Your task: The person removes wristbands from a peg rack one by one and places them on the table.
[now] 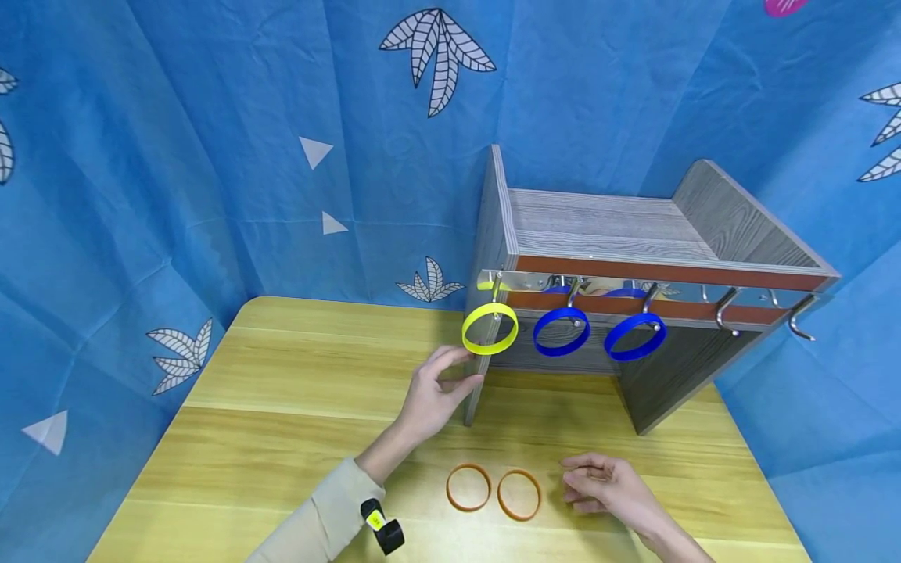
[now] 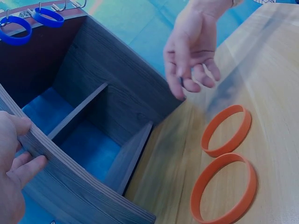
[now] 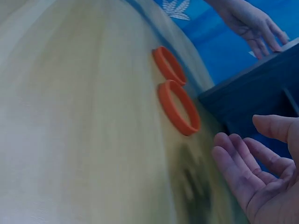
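Observation:
My left hand (image 1: 432, 395) is at the left side panel (image 2: 84, 163) of a small grey wood-grain shelf unit, its thumb and fingertips touching the panel near its front edge. Just above that hand, a yellow ring (image 1: 467, 332) hangs from the leftmost hook. Two blue rings (image 1: 538, 336) hang from the hooks to its right. My right hand (image 1: 608, 489) hovers over the table, fingers loosely bent and holding nothing. Left of it, two orange rings (image 2: 250, 186) lie side by side on the wood; the right wrist view shows both orange rings (image 3: 175, 112) beyond the fingers.
The shelf unit (image 1: 612, 227) stands at the back right of the wooden table (image 1: 281, 407). Two bare metal hooks (image 1: 723, 309) stick out at the right end of its rail. A blue patterned curtain (image 1: 246, 117) hangs behind and beside the table.

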